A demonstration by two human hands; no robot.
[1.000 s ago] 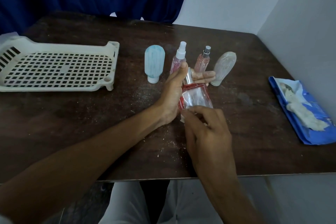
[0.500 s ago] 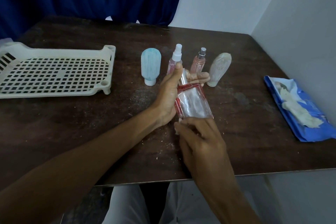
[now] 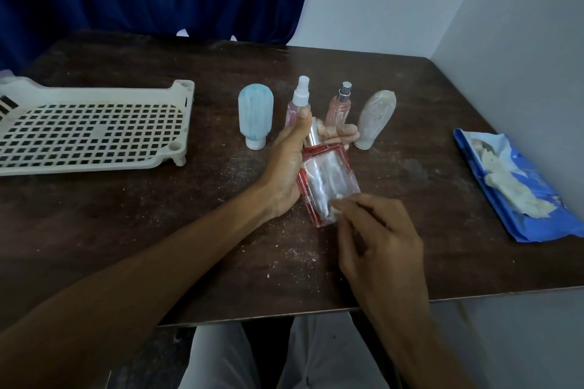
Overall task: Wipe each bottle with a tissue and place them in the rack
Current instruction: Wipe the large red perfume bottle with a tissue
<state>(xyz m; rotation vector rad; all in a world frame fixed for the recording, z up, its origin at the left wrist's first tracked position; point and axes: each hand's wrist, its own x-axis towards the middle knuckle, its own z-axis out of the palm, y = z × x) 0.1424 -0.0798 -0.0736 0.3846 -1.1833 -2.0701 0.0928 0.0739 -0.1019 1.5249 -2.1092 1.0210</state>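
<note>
My left hand (image 3: 289,164) grips a flat clear bottle with red edges and a silver cap (image 3: 327,180), tilted above the table's middle. My right hand (image 3: 376,240) pinches a small white tissue (image 3: 335,210) against the bottle's lower face. Behind them stand a pale blue bottle (image 3: 255,115), a pink spray bottle with a white nozzle (image 3: 298,101), a pink spray bottle with a silver top (image 3: 340,106) and a cloudy clear bottle (image 3: 376,118). The cream plastic rack (image 3: 177,148) lies at the left with nothing in it.
A blue wipes pack (image 3: 534,215) with crumpled white tissue on top lies at the right, near the white wall. The dark wooden table (image 3: 126,224) is dusted with white specks. A blue curtain hangs behind. My legs show under the near edge.
My right hand with the tissue has slid down and to the right along the held bottle's face. The bottle now tilts more toward me in my left hand.
</note>
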